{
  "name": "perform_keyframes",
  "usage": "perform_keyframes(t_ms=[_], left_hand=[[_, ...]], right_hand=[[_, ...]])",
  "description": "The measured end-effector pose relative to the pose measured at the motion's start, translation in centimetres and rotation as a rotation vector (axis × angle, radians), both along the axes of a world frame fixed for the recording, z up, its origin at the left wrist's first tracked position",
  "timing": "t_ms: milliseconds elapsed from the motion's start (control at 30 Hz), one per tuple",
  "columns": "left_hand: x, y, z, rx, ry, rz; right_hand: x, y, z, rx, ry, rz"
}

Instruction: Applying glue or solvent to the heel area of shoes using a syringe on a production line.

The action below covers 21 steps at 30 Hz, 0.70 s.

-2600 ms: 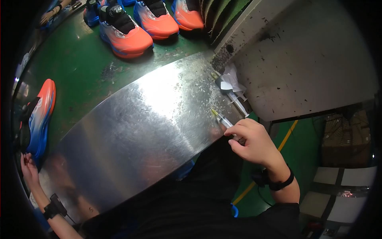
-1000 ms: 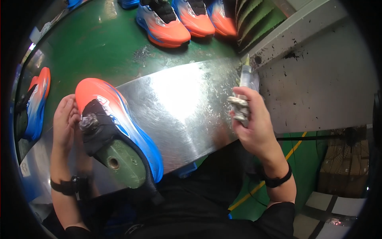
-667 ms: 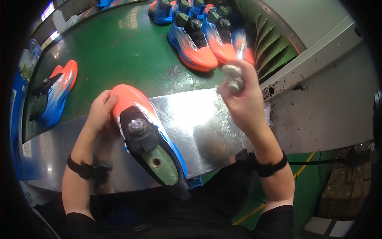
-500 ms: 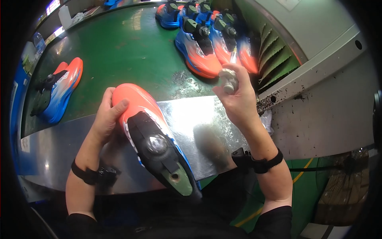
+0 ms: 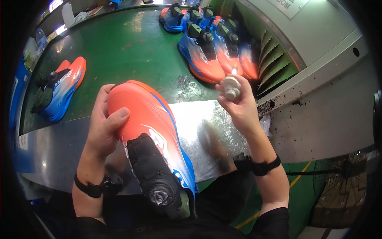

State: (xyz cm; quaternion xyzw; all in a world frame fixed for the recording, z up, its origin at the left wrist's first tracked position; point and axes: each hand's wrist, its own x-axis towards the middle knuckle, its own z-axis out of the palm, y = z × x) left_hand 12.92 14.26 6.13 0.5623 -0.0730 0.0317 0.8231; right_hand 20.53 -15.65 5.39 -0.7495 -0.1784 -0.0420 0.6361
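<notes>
My left hand (image 5: 104, 119) grips the toe of an orange, white and blue sports shoe (image 5: 143, 111), with the thumb on the upper and the fingers beneath. Toe away from me, the shoe is held above the metal edge of the bench; its black tongue and round lacing dial face up. Raised to the right of it, my right hand (image 5: 239, 103) is closed round a pale, knobby hand tool (image 5: 231, 88) with a shiny tip pointing away. I cannot make out its exact kind. The tool and the shoe are apart.
A pair of matching shoes (image 5: 63, 89) stands at left on the green bench top (image 5: 127, 59). Several more (image 5: 203, 59) stand in rows at the far right, by a machine opening with slit green flaps (image 5: 274, 59). A fan (image 5: 340, 175) is at lower right.
My left hand has tilted and turned the shoe, so its heel is lower and more of its right side shows. The right hand has dropped slightly, still holding the tool.
</notes>
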Motion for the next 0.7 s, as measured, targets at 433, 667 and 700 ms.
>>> perform_keyframes(t_ms=[433,667,700], left_hand=[[-0.1,-1.2,-1.1,-0.141,-0.009,-0.082],[0.4,1.5,-5.9,-0.264,0.11,-0.02],[0.4,2.2,-6.2,-0.265,0.104,-0.054]], right_hand=[[-15.8,-10.1,-2.1,0.081,0.387,-0.073],[-18.7,-10.4,-1.5,0.017,0.476,-0.062],[-18.8,-10.3,-0.9,-0.004,0.438,0.003]])
